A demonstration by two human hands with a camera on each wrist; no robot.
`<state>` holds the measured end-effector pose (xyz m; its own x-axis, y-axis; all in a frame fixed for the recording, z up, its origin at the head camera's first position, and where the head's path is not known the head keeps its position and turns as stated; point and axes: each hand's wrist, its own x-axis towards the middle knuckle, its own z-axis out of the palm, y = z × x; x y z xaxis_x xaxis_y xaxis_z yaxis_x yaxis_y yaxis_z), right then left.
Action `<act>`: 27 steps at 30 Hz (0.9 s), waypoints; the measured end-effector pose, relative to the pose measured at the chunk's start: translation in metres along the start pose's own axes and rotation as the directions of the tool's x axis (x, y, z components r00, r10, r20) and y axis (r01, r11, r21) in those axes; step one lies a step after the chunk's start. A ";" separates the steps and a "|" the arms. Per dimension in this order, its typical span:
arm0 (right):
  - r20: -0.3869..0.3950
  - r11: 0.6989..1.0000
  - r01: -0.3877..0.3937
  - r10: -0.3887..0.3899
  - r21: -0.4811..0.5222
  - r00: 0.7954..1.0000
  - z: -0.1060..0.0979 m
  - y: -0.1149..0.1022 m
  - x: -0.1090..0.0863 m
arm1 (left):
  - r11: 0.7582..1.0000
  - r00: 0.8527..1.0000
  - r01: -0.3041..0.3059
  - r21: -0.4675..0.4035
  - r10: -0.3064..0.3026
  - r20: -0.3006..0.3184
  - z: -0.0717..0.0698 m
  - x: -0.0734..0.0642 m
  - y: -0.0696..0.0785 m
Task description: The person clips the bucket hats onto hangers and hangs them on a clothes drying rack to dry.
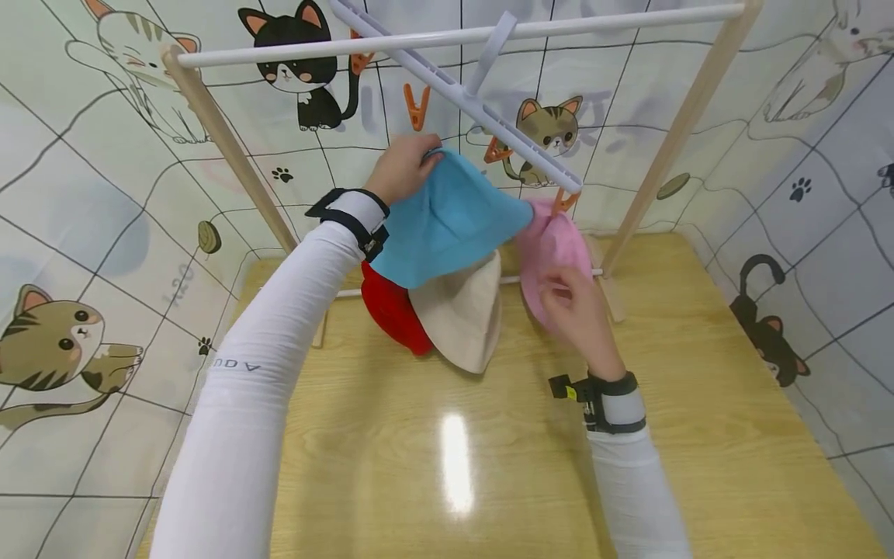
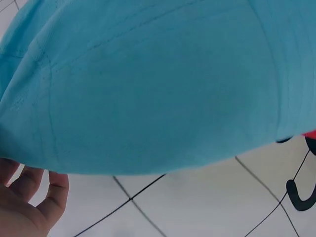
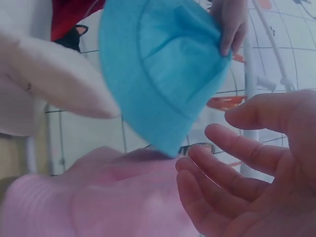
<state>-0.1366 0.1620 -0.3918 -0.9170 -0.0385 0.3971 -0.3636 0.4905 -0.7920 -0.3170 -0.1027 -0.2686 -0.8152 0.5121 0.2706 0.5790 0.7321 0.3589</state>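
Observation:
A light blue bucket hat (image 1: 454, 221) hangs tilted from my left hand (image 1: 405, 169), which pinches its edge between thumb and fingers. Its far corner overlaps the pink hat (image 1: 555, 241), which hangs from an orange clip (image 1: 564, 202) at the hanger's near end. In front of the pink hat is my right hand (image 1: 576, 310); the right wrist view shows its fingers (image 3: 232, 153) loosely bent with nothing between them. Partly hidden below the blue hat are a cream hat (image 1: 464, 310) and a red hat (image 1: 394, 310). Just above my left hand is an orange clip (image 1: 417, 107) without a hat.
A white clip hanger (image 1: 482, 109) runs diagonally under the top bar (image 1: 601, 26) of a wooden-legged rack. Another orange clip (image 1: 497, 150) dangles along it. The rack stands on a shiny wooden table (image 1: 391, 450), with cat-patterned walls (image 1: 91, 186) close around it.

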 end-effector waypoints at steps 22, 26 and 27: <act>0.111 0.989 0.078 -0.064 -0.124 0.992 -0.006 -0.035 0.083 | 0.998 0.991 0.035 0.060 -0.042 0.126 0.043 -0.003 0.008; 0.110 0.991 0.052 -0.038 -0.124 0.993 -0.003 -0.034 0.090 | 1.000 0.991 0.016 0.024 -0.019 0.129 0.049 -0.005 0.008; 0.108 0.992 0.042 -0.029 -0.121 0.994 -0.001 -0.033 0.093 | 1.000 0.991 0.012 0.015 -0.014 0.136 0.051 -0.006 0.008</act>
<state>-0.2096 0.1434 -0.3287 -0.9182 -0.1466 0.3679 -0.3796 0.5903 -0.7123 -0.3083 -0.0769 -0.3131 -0.8175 0.5582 0.1418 0.5690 0.7447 0.3489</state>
